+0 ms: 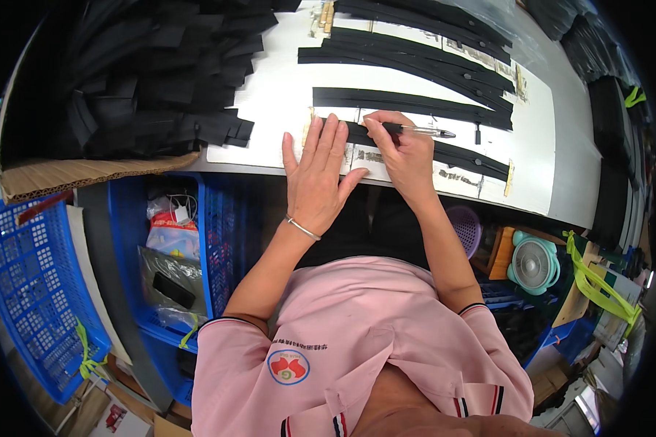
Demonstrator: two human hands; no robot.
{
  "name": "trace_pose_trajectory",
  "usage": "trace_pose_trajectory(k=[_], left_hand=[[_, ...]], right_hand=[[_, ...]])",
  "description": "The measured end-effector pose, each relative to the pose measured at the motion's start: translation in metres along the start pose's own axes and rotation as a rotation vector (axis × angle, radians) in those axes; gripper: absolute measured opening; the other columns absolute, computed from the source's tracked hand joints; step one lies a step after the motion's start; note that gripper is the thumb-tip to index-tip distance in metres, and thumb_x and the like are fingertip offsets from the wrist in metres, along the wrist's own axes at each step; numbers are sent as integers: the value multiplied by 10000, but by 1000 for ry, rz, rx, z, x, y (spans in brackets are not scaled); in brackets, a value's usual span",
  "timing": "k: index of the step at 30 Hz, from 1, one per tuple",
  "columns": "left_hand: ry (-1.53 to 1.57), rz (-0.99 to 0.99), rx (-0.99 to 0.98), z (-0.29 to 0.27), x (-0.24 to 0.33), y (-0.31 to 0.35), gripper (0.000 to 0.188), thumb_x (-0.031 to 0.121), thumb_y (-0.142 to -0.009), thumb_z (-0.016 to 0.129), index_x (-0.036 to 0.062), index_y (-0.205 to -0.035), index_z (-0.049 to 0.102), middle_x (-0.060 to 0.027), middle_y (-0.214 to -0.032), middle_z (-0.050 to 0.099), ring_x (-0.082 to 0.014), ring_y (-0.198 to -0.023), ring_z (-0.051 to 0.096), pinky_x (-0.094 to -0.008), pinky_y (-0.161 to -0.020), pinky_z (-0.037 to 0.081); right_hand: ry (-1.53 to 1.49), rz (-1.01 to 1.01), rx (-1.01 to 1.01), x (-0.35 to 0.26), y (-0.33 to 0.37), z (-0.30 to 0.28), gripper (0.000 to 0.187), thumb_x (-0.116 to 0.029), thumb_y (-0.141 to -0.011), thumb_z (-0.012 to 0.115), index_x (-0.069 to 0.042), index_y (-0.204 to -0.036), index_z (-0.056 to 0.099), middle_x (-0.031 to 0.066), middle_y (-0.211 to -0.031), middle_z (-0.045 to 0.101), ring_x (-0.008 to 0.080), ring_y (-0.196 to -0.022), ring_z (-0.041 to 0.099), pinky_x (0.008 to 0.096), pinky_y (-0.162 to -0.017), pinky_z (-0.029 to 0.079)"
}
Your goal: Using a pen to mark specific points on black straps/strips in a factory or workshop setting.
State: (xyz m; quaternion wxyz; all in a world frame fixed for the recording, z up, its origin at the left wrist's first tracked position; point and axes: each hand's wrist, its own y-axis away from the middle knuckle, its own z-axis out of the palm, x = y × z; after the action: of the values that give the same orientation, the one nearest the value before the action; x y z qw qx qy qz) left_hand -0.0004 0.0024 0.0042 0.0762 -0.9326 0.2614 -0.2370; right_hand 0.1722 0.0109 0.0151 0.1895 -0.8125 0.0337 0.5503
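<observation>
My left hand (318, 164) lies flat with fingers stretched out, its fingertips on the left end of a black fabric strip (455, 154) near the table's front edge. In my right hand (408, 156) is a pen (426, 131) with a clear barrel, its lower end at the same strip. The pen's tip is hidden by my fingers. Just beyond lies another black strip (408, 102), and further back several more strips (415, 54) lie side by side, some crossing. Small grey round marks or pieces show on some strips.
A large heap of black fabric pieces (160, 80) covers the table's left side, beside a cardboard edge (95, 175). Blue baskets (40, 284) stand below left; one holds a phone (173, 290). A small turquoise fan (533, 262) sits below right. Dark bundles (608, 138) line the right.
</observation>
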Motion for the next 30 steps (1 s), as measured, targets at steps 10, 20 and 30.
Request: trace_pose_trajectory(k=[10,20,30], left_hand=[[-5,19,26,-1,0,0,788,440,-894,729,36,-1519,472,-126,-1576,467,-302,-1497,379,-612,-1205,141],[-12,14,19,0,1,0,800,447,-891,727,61,-1539,460,-114,-1583,466,-283,-1498,381,-611,-1213,130],[-30,19,-2,0,0,0,768,423,-909,728,42,-1524,472,-126,-1588,458,-302,-1512,360,-608,-1219,116]], right_hand=[[132,3,-104,0,0,0,161,-102,-986,704,44,-1036,748,73,-960,763,113,-770,708,233,-672,556],[-22,17,-141,2,3,-5,224,-120,-929,741,65,-806,719,66,-894,770,157,-582,641,298,-526,467],[-113,134,-205,-13,6,-23,128,-67,-965,680,42,-955,746,55,-838,741,85,-711,658,237,-616,497]])
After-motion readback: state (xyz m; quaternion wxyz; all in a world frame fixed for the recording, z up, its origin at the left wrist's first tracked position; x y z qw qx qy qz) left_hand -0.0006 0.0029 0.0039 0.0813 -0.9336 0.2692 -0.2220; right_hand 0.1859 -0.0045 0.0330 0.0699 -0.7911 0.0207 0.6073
